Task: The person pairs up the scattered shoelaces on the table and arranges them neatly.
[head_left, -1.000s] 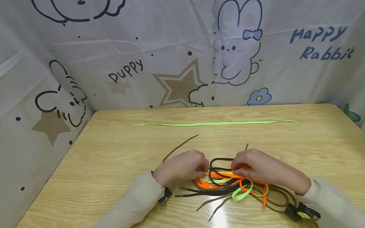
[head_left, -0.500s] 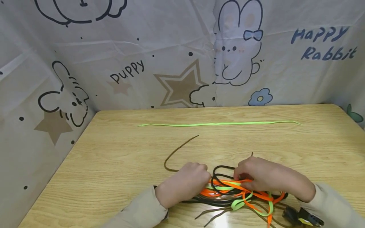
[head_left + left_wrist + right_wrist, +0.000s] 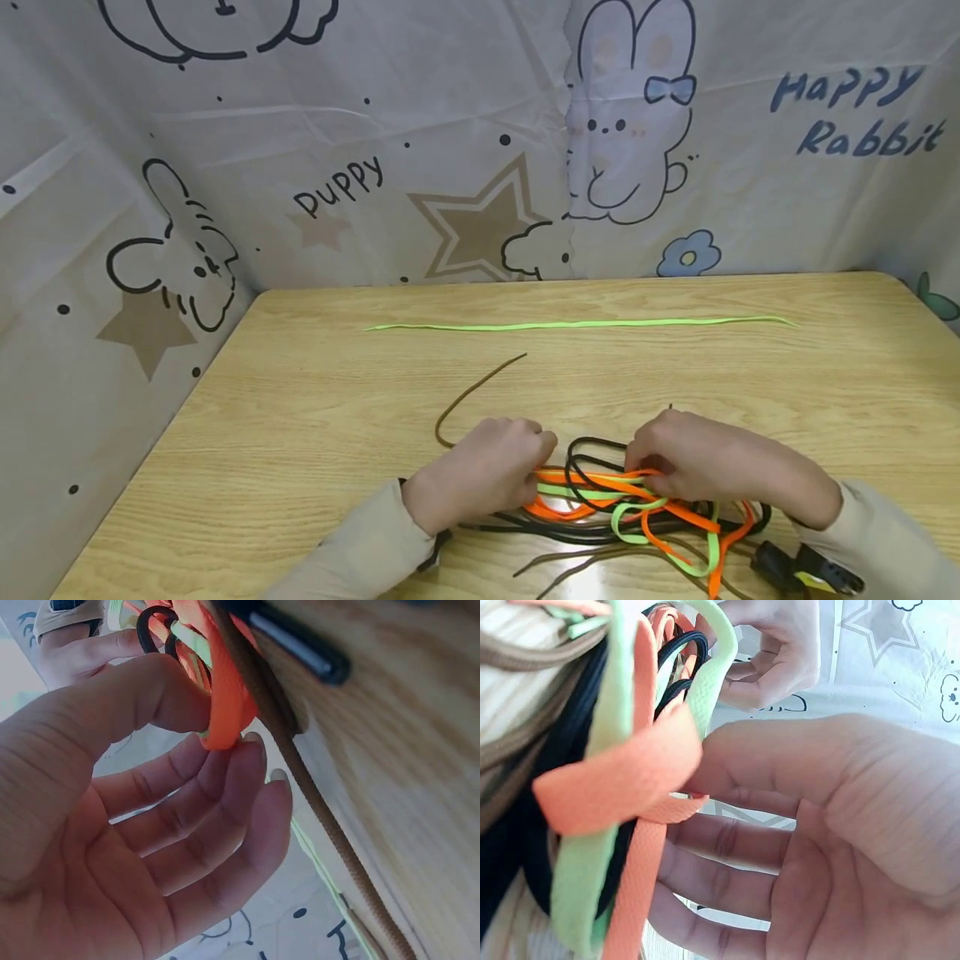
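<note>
1. Pinching the bundle [image 3: 592, 493], fingers [image 3: 244, 780] clamped on laces: left hand [image 3: 487, 471], right hand [image 3: 705, 462].
2. Bundle: nearside of the green lace [image 3: 581, 324], long axis left-to-right, roughly parallel.
3. Left wrist view: pinched orange loop [image 3: 227, 712], hidden in head view.

A person's left grip [image 3: 487, 471] hides a stretch of brown lace [image 3: 471, 389], while both sleeves [image 3: 360, 542] are cropped by the head view's edges.
</note>
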Action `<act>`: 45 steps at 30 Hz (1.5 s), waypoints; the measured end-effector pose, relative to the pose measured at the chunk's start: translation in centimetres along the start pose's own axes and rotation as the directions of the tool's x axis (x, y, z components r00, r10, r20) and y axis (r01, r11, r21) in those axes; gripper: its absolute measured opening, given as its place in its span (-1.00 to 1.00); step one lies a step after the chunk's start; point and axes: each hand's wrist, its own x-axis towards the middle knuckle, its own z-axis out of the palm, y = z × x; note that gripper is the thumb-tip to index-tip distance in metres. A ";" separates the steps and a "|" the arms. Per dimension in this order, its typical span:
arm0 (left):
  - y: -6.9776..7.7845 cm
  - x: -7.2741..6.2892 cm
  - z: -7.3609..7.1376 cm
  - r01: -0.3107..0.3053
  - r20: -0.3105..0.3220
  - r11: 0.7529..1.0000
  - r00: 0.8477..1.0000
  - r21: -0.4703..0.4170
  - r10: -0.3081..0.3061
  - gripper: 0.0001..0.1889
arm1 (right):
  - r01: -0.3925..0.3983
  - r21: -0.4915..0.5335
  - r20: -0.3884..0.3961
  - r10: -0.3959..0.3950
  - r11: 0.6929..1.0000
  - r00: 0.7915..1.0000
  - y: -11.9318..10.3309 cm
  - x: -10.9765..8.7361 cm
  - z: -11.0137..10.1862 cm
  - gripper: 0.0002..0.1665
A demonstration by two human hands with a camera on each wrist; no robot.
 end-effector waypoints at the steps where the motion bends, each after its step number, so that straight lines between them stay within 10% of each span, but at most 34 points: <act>1: 0.0 0.0 0.0 0.000 0.002 1.000 1.000 -0.012 0.000 -0.72 | 0.000 0.002 0.002 0.000 1.000 1.000 0.0 0.0 0.0 -0.81; 21: -1.5 0.1 -0.5 -0.087 -0.029 0.969 0.996 -0.232 0.082 -0.82 | -0.068 0.047 0.055 0.065 0.997 0.996 0.1 -0.1 -0.4 -0.67; 36: -0.7 0.4 0.2 0.174 0.072 0.957 0.984 -0.232 -0.162 -0.86 | -0.080 -0.005 0.050 0.081 0.997 0.996 0.1 0.0 -0.1 -0.68; 45: -0.7 0.3 0.4 0.181 0.018 0.961 0.983 -0.211 -0.181 -0.93 | -0.071 -0.004 0.006 0.071 0.997 0.997 0.0 0.0 -0.3 -0.84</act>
